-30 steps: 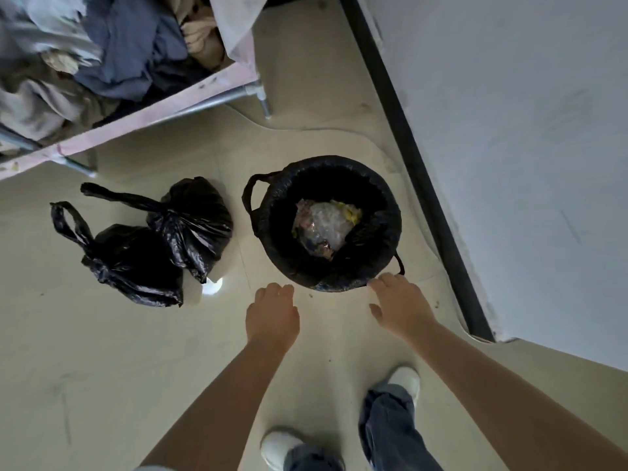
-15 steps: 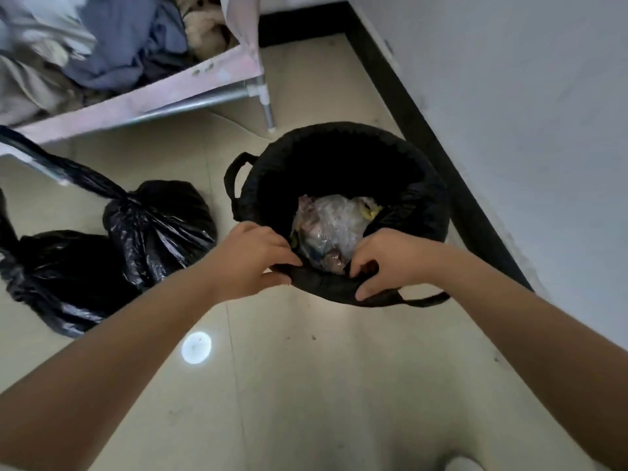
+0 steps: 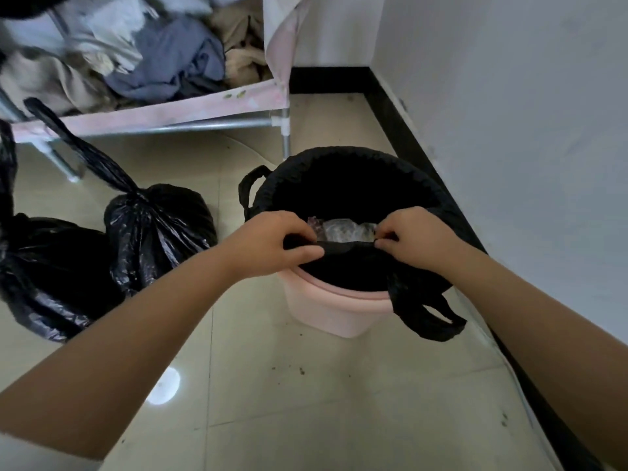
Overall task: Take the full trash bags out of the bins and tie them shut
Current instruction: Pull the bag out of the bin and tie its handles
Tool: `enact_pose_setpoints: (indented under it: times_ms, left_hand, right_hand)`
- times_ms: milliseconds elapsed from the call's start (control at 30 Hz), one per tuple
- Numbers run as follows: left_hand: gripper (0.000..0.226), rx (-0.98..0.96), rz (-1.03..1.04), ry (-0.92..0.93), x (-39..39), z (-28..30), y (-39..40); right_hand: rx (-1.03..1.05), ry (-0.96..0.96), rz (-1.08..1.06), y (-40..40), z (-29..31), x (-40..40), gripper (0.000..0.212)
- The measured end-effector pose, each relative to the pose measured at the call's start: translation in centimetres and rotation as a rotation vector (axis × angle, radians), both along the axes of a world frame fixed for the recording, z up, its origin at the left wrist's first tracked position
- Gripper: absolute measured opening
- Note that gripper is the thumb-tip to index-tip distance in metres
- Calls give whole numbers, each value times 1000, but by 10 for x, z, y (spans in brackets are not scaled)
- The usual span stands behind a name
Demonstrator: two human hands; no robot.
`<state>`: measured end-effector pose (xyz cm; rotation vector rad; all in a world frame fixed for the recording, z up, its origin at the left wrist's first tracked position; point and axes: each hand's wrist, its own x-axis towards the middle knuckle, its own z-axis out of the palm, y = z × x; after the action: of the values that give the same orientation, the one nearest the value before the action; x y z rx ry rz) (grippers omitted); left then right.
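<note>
A pink bin (image 3: 331, 309) stands on the tiled floor by the wall, lined with a black trash bag (image 3: 343, 188) whose edge folds over the rim. My left hand (image 3: 272, 243) and my right hand (image 3: 414, 234) both pinch the bag's near edge, which is lifted off the bin's near rim, so the pink rim shows below. Clear plastic rubbish (image 3: 345, 229) lies inside the bag. One bag handle (image 3: 430, 317) hangs down at the right, another handle (image 3: 249, 193) sticks out at the left.
Two tied black bags (image 3: 159, 229) (image 3: 47, 273) lie on the floor to the left. Behind them stands a pink-framed rack (image 3: 176, 113) heaped with clothes. A white wall (image 3: 509, 130) with a black skirting runs along the right.
I have leaned in closer. Both hands have peeled the bag's near edge up off the rim, exposing the pink bin; the right handle now hangs loose.
</note>
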<state>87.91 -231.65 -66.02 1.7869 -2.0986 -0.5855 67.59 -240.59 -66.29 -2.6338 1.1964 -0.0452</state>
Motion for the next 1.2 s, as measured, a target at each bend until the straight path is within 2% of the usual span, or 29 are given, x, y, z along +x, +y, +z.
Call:
enact_pose_setpoints:
  times_ms: [100, 233, 267, 400, 500, 600, 700, 767, 900, 933, 1000, 1100, 1200]
  left_hand:
    - [25, 0, -23, -78, -2, -6, 2]
    - [17, -69, 67, -72, -6, -3, 2]
    - [18, -109, 113, -64, -7, -3, 3]
    - [25, -154, 251, -113, -10, -6, 0]
    - [26, -113, 267, -232, -11, -6, -5]
    - [28, -38, 154, -281, -12, -1, -9]
    - [31, 125, -18, -299, -12, 6, -7]
    - [27, 97, -58, -367, -16, 8, -6]
    - [23, -86, 123, -553, -20, 14, -14]
    - [23, -91, 184, -582, -16, 15, -17]
    - [28, -45, 361, -467, -3, 15, -21]
    - [40, 81, 649, -128, 10, 9, -24]
    - [51, 322, 866, 333, 9, 2, -25]
  right_hand:
    - [-24, 22, -33, -2, -6, -4, 21]
    - [-89, -162, -75, 16, 8, -11, 32]
    - [-94, -151, -65, 25, 11, -13, 37]
    - [-138, 227, 91, 51, 10, -15, 51]
    - [-6, 272, 135, 49, 16, -17, 37]
    - [-32, 342, 168, 42, 23, -23, 25]
    - [-59, 314, 19, 29, 32, -36, 36]
    - [-92, 259, -119, 18, 39, -45, 36]
    - [-244, 197, -236, 2, 47, -55, 14]
    - [-276, 174, -268, -2, 47, -57, 16]
    - [-238, 133, -328, -8, 48, -64, 24]
    - [137, 63, -370, -1, 46, -72, 43]
    - [267, 165, -320, 20, 30, -73, 53]
